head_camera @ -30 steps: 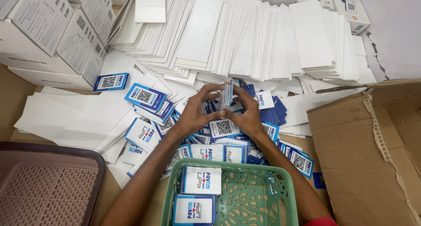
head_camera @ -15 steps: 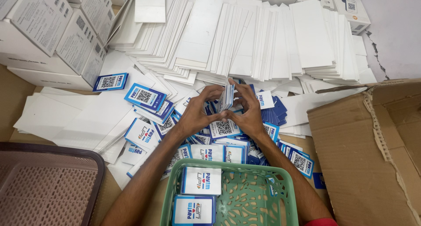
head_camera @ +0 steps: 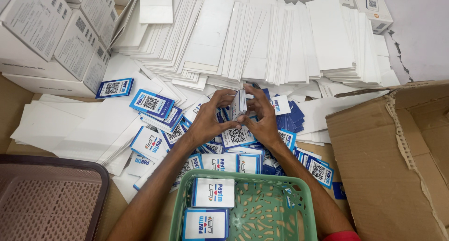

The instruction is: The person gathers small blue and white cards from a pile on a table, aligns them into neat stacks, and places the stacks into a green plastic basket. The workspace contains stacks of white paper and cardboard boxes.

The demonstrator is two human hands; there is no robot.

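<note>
My left hand [head_camera: 209, 121] and my right hand [head_camera: 263, 121] meet in the middle of the view and together pinch a small upright stack of blue-and-white cards [head_camera: 238, 104] held on edge. Below and around the hands lies a loose heap of similar cards [head_camera: 154, 105] with square code patterns. Closest to me stands a green plastic basket [head_camera: 299, 185] with two card stacks [head_camera: 213, 193] lying in its left side.
Fanned piles of white card sleeves [head_camera: 262, 40] fill the back. White boxes [head_camera: 42, 30] are stacked at the far left. An open brown carton [head_camera: 393, 161] sits at the right, and a dark brown mesh basket [head_camera: 47, 199] at the near left.
The hands have stayed in place with the card stack between them; only the fingers have shifted slightly around the stack.
</note>
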